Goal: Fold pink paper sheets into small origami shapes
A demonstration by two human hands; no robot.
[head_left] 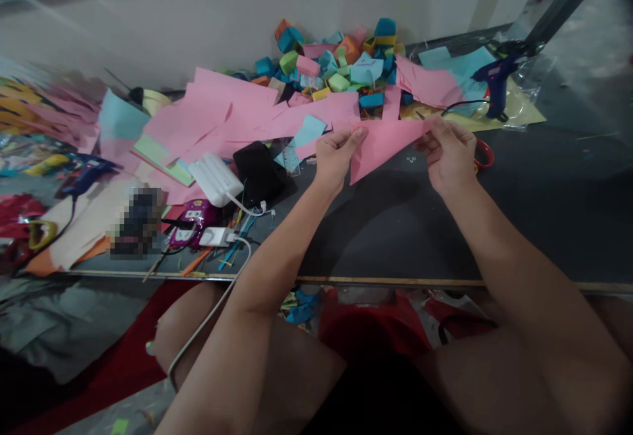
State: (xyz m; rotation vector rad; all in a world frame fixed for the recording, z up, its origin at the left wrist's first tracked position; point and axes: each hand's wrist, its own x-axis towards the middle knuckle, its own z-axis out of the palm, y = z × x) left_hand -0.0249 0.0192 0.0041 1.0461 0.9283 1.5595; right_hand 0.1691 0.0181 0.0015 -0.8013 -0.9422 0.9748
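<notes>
A piece of bright pink, roughly triangular paper (388, 144) is stretched between a person's two bare hands, just over the dark grey, flat worktop (395, 237). The left hand (337, 153) pinches its left edge, thumb on top; the right hand (451, 153) grips its narrow right tip between thumb and fingers.

The paper looks very light and thin, with enough stiffness to stay flat while taut. It would probably crease under a hard squeeze and could tear if pulled sharply. Edges and corners seem the best places to hold, with a gentle pinch; the dry surface is unlikely to slip.

Some details are hard to make out. The fingertips under the paper are mostly hidden, and whether it is one layer or folded is unclear. A small pink strip (306, 150) shows left of the left hand; whether it joins the held paper cannot be told. Behind the right wrist, a red, ring-shaped handle (485, 155) is partly covered, perhaps of scissors. A dark rectangular object (136, 223) at left is blurred into blocks.
</notes>
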